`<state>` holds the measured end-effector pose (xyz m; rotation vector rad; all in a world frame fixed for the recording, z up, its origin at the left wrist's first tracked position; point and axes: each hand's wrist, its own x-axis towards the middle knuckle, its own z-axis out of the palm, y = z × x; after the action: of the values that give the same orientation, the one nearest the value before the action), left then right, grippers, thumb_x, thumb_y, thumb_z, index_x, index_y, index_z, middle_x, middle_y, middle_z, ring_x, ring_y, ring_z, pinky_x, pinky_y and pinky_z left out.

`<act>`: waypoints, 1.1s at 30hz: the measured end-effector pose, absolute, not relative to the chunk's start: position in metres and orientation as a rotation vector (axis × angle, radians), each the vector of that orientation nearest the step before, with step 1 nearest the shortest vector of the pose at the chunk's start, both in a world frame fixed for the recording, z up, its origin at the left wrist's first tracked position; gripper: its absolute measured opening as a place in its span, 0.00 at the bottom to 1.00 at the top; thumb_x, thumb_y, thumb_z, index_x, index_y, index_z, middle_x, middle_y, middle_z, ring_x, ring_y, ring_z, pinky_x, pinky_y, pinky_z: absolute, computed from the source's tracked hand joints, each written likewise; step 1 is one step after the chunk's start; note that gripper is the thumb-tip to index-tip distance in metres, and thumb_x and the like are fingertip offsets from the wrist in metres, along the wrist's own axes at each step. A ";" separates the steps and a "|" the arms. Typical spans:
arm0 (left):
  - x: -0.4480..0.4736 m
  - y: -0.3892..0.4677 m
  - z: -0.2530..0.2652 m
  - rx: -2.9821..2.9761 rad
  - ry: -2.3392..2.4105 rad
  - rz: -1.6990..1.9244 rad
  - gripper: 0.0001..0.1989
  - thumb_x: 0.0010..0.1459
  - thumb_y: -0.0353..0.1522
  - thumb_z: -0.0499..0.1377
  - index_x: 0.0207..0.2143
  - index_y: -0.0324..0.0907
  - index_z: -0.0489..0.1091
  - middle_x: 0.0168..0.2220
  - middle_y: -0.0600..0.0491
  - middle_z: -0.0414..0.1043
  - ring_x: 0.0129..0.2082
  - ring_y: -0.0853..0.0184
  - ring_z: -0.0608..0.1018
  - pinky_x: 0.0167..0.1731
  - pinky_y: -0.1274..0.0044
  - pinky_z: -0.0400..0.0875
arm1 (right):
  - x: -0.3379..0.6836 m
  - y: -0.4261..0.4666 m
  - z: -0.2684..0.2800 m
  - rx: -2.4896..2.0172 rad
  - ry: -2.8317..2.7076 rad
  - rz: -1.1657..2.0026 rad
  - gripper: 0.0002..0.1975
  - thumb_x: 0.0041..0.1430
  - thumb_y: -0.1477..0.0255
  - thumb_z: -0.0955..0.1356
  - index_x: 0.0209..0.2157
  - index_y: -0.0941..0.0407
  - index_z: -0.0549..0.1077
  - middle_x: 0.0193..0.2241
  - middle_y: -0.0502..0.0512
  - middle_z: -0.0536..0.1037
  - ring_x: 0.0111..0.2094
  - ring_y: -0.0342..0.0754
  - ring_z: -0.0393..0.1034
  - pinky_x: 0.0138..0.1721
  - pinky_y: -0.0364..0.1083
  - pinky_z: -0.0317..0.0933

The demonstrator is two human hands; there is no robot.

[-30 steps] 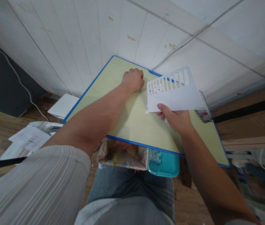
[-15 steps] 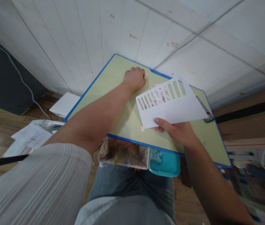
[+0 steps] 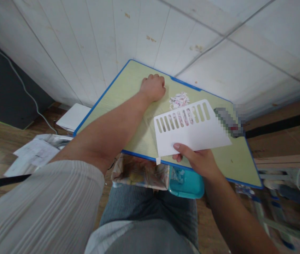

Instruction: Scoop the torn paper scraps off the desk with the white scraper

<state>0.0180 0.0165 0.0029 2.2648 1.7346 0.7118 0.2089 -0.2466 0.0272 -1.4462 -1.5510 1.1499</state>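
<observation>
My right hand (image 3: 196, 158) grips the lower edge of a white sheet of paper (image 3: 192, 137), thumb on top. A row of several long rounded slots is cut along the sheet's far side. At its near left corner shows a small white scrap (image 3: 158, 161); whether it is attached I cannot tell. Just beyond the sheet lies a pile of paper scraps (image 3: 180, 100), partly seen through the slots. My left hand (image 3: 153, 87) rests closed, knuckles up, on the far part of the table (image 3: 120, 91); its fingertips are hidden.
A teal container (image 3: 192, 187) with scraps and a bag-like brown container (image 3: 139, 176) sit below the table's near edge. A blurred-out object (image 3: 229, 121) lies at the right. Papers (image 3: 38, 151) and a white box (image 3: 72, 118) are at the left. A white wall (image 3: 150, 38) stands behind.
My right hand has brought the sheet nearer to me and lower, uncovering more of the scrap pile. The small scrap has moved towards me too. My left hand stays put.
</observation>
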 end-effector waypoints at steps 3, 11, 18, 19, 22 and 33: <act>0.018 0.016 0.003 2.239 1.707 0.734 0.24 0.72 0.30 0.61 0.66 0.46 0.85 0.70 0.41 0.80 0.74 0.38 0.74 0.76 0.49 0.68 | 0.211 -0.249 0.022 -1.457 -1.584 1.126 0.22 0.62 0.52 0.81 0.22 0.49 0.79 0.19 0.54 0.81 0.22 0.54 0.78 0.29 0.53 0.81; 0.020 0.017 0.002 2.208 1.727 0.743 0.22 0.73 0.31 0.62 0.64 0.46 0.86 0.70 0.40 0.80 0.74 0.38 0.73 0.77 0.51 0.65 | 0.224 -0.220 0.029 -1.489 -1.377 0.743 0.19 0.64 0.54 0.81 0.26 0.50 0.81 0.24 0.56 0.85 0.23 0.54 0.77 0.32 0.55 0.80; 0.019 0.015 0.003 2.260 1.739 0.731 0.19 0.74 0.30 0.61 0.60 0.43 0.87 0.68 0.39 0.81 0.73 0.40 0.75 0.76 0.52 0.68 | 0.231 -0.182 0.036 -1.507 -1.517 0.654 0.18 0.62 0.53 0.79 0.28 0.51 0.80 0.24 0.56 0.84 0.22 0.51 0.76 0.30 0.51 0.78; 0.019 0.015 0.003 2.257 1.733 0.732 0.19 0.74 0.30 0.60 0.60 0.43 0.87 0.68 0.38 0.80 0.73 0.40 0.75 0.76 0.52 0.68 | 0.230 -0.180 0.037 -1.509 -1.542 0.654 0.18 0.62 0.53 0.79 0.27 0.51 0.80 0.23 0.57 0.84 0.22 0.51 0.76 0.29 0.51 0.77; 0.019 0.013 0.005 2.225 1.720 0.731 0.19 0.75 0.29 0.60 0.61 0.43 0.86 0.69 0.37 0.79 0.74 0.40 0.74 0.77 0.52 0.66 | 0.230 -0.177 0.038 -1.514 -1.570 0.662 0.18 0.61 0.55 0.78 0.25 0.51 0.80 0.22 0.57 0.84 0.22 0.51 0.75 0.28 0.50 0.76; 0.020 0.017 0.002 2.231 1.740 0.743 0.17 0.75 0.30 0.62 0.59 0.47 0.87 0.67 0.42 0.81 0.73 0.42 0.74 0.76 0.54 0.68 | 0.229 -0.187 0.032 -1.540 -1.620 0.733 0.19 0.62 0.53 0.79 0.24 0.49 0.79 0.22 0.56 0.82 0.24 0.54 0.78 0.33 0.55 0.81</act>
<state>0.0196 0.0170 0.0015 2.2308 1.7403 0.7433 0.2293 -0.1866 0.0324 -1.5402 -1.6202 0.7329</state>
